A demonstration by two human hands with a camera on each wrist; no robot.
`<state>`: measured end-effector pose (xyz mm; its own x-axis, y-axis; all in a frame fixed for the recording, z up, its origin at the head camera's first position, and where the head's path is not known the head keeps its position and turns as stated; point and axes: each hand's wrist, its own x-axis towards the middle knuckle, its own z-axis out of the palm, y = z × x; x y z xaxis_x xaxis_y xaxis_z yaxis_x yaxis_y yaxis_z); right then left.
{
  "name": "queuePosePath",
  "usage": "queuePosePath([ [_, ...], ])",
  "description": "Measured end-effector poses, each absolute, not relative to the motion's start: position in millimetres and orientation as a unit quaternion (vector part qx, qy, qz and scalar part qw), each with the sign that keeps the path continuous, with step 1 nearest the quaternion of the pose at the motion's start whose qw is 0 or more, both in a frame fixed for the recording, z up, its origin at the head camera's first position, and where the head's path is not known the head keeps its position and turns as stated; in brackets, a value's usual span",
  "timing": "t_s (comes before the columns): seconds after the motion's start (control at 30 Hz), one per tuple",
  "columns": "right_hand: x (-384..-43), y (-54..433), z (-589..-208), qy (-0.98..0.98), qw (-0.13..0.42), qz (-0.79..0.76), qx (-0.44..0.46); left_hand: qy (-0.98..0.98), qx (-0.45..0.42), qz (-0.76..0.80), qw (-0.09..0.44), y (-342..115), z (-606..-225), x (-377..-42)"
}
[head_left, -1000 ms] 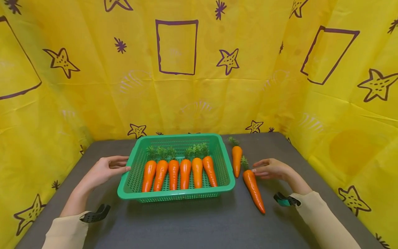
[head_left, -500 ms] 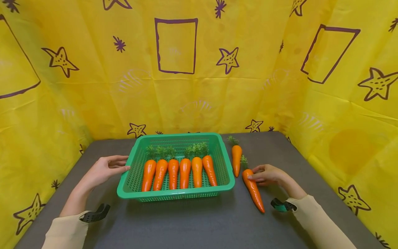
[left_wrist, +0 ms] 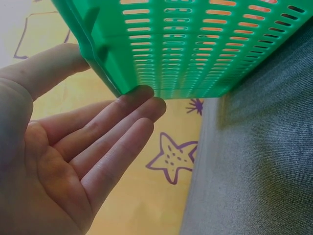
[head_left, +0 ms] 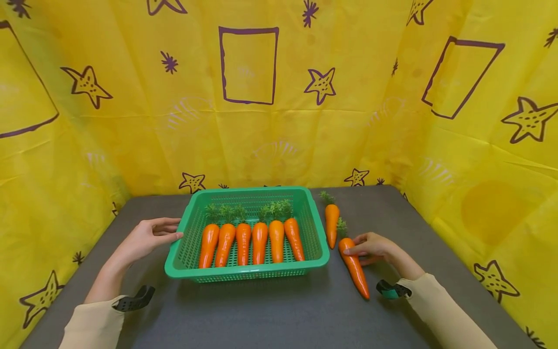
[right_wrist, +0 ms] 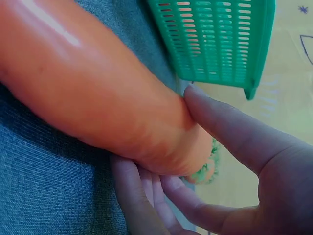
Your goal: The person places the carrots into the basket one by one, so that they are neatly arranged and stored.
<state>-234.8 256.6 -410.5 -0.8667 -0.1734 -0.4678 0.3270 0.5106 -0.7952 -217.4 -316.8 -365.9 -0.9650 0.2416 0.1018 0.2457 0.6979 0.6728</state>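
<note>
A green plastic basket (head_left: pixel 246 276) stands on the dark table. Inside it several orange carrots (head_left: pixel 259 244) lie side by side, leafy tops toward the back. My left hand (head_left: pixel 146 237) holds the basket's left rim, thumb over the edge and nearly straight fingers against the outer wall (left_wrist: pixel 171 54). To the right of the basket, my right hand (head_left: pixel 376 248) grips a carrot (head_left: pixel 355 271) near its leafy end. Its thumb is on top and its fingers reach under the side, as the right wrist view shows. Another carrot (head_left: pixel 332 220) lies between this one and the basket.
A yellow cloth (head_left: pixel 248 145) with purple star drawings encloses the back and sides of the table (head_left: pixel 244 320). Black straps (head_left: pixel 135 299) sit at both wrists. The loose carrot's tip lies close beside the basket's right rim.
My right hand has moved left and closed its thumb and fingers around the nearer carrot, which has shifted slightly left. My left hand and the basket have stayed put.
</note>
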Motion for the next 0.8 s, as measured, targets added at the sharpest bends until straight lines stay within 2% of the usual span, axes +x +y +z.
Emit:
queuePosePath([
  [0.33, -233, 252, -408, 0.834, 0.248, -0.49, 0.054, -0.918, -0.134, -0.373, -0.001, -317, -365, -217],
  [0.53, -231, 254, -403, 0.826, 0.259, -0.5, 0.024, -0.918, -0.13, -0.375, -0.004, -316, -366, -217],
  [0.8, -234, 250, -393, 0.824, 0.234, -0.513, 0.047, -0.919, -0.128, -0.372, -0.003, -317, -366, -218],
])
